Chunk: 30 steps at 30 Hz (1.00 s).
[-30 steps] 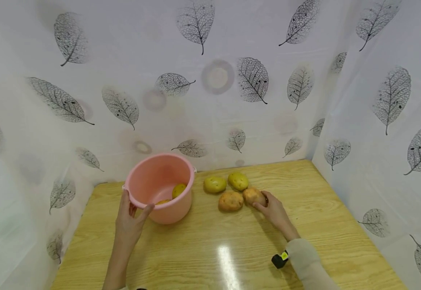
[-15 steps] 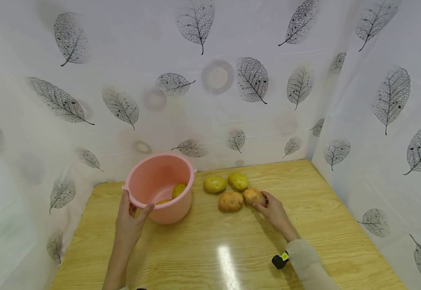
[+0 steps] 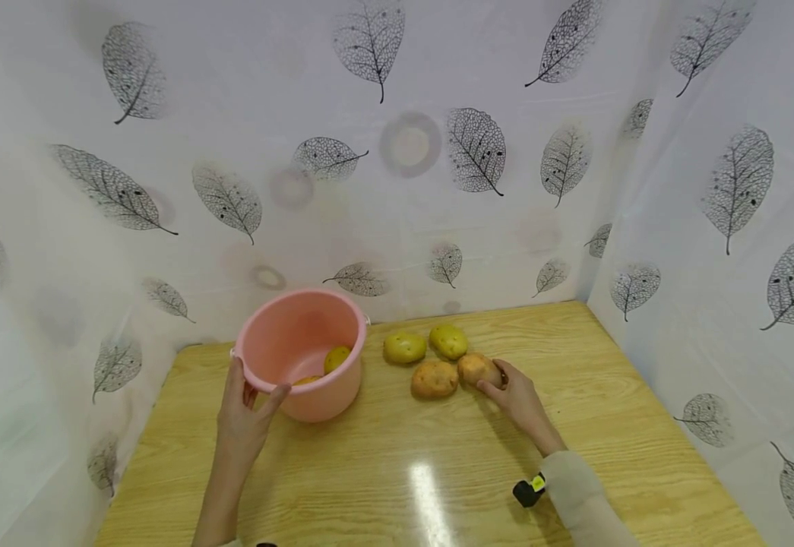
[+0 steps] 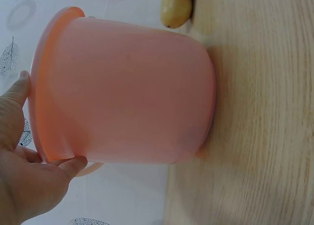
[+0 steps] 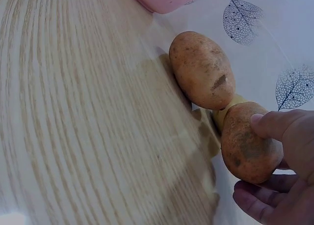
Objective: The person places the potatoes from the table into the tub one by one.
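Observation:
A pink bucket (image 3: 321, 399) stands on the left of the wooden table, with potatoes (image 3: 337, 358) partly visible inside. My left hand (image 3: 246, 418) grips its near left rim, thumb and fingers at the edge, as the left wrist view also shows. On the right, my right hand (image 3: 516, 395) holds a brown potato (image 3: 476, 370) between thumb and fingers. In the right wrist view the thumb lies on top of this potato (image 5: 248, 146) and fingers curl at its lower side. Another brown potato (image 3: 434, 379) lies just left of it, and two yellowish potatoes, one left (image 3: 405, 348) and one right (image 3: 449, 342), lie behind.
The wood-grain table (image 3: 342, 479) meets a white curtain with a leaf print (image 3: 397, 228) at its back. A similar curtain (image 3: 732, 304) runs along the right side. A small black device (image 3: 528, 492) sits by the right sleeve (image 3: 577, 482).

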Tool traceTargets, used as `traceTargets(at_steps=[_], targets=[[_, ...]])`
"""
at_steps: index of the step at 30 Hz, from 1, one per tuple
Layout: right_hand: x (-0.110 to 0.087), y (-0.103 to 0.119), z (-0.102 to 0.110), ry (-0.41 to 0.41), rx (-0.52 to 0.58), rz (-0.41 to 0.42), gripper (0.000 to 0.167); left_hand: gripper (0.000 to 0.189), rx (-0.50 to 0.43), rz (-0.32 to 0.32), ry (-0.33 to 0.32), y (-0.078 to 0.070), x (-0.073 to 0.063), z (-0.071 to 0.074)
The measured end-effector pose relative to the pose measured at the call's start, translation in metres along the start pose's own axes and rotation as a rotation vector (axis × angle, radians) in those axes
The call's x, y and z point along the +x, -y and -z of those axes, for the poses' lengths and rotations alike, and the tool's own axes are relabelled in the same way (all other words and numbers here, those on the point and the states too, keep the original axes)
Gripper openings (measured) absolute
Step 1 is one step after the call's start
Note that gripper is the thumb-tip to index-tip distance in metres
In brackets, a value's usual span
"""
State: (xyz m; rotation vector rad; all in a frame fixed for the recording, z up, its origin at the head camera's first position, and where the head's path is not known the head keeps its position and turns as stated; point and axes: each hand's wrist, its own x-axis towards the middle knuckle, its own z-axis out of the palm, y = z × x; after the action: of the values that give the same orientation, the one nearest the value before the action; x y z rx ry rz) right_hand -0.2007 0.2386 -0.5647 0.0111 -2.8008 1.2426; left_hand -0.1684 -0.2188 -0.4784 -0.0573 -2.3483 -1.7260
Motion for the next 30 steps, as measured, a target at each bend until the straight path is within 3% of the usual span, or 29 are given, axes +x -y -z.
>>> traceTargets(at_steps=[13,30], targets=[[0.003,0.016,0.018,-0.066,0.001,0.025,0.065,0.102,0.007,0.038,0.022,0.000,0.002,0.000],[0.008,0.066,0.063,-0.066,0.021,0.084,0.067,0.102,0.021,0.040,0.021,-0.002,0.000,0.001]])
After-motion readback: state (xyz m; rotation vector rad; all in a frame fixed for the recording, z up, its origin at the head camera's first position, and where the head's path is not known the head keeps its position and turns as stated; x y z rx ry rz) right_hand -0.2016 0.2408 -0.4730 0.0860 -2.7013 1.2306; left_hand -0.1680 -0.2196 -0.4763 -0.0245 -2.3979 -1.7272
